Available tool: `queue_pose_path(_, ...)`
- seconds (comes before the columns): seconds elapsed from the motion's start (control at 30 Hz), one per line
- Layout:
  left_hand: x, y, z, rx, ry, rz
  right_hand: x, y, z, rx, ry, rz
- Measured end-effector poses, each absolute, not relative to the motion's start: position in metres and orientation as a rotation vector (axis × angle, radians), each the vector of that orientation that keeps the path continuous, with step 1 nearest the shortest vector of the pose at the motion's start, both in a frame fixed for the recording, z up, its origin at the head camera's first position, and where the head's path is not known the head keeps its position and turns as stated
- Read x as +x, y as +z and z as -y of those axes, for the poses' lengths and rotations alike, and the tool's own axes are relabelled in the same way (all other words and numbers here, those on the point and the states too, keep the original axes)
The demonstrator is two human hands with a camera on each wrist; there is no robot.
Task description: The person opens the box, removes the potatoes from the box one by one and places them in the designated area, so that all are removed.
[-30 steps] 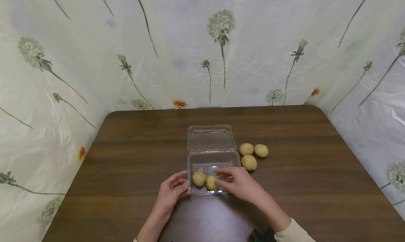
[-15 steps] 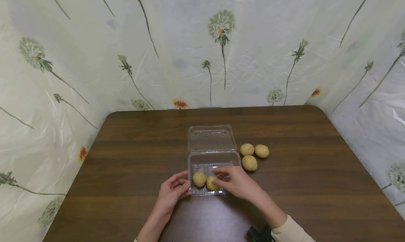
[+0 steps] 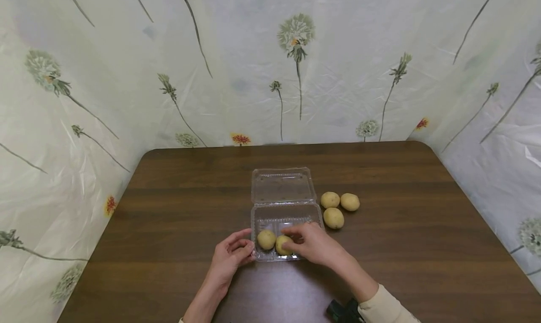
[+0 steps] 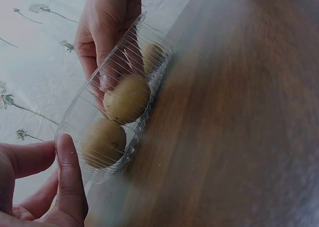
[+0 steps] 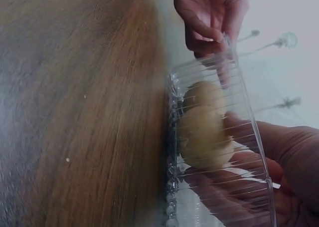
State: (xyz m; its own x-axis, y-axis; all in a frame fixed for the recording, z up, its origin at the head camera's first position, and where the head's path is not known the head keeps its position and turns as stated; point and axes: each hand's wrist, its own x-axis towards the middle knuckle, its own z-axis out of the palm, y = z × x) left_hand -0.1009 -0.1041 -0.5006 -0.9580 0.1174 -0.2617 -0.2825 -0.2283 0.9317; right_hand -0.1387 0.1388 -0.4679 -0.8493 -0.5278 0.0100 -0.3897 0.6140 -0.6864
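One black device [image 3: 344, 311], cut off by the frame, is showing beside a cream cloth sleeve [image 3: 386, 306]. One left hand [image 3: 228, 257] is pinching the tray's left wall, thumb against forefinger. One right hand [image 3: 314, 242] is reaching over the opposite wall; its thumb and curved fingers are pinching the right-hand potato [image 3: 281, 245] and partly hiding it. One tray [image 3: 279, 211], clear thin plastic, rectangular, ribbed walls, is sitting on the table. Inside, near its front, the right-hand potato is lying just beside the left-hand potato [image 3: 266, 240], round, smooth and yellow-brown. In both wrist views the ribbed plastic is standing in front of them. Three loose potatoes [image 3: 334, 218], rounded to oval, are lying in a cluster right of the tray. One hinged clear lid [image 3: 283, 187] is lying open behind it. One table [image 3: 190, 191], dark brown, wood-grained, rounded far corners, is supporting everything. One pale, creased, glossy sheet [image 3: 236, 97], printed with dandelions, is hanging beyond.
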Motion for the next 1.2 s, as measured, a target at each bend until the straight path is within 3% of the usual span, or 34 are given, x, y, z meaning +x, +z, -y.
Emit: queue_pose_path(1.2,-0.1009,-0.5007,0.1032,-0.221,2.274,-1.767,-0.1414,-0.4686,-0.1356,-0.774,-1.036,-2.583)
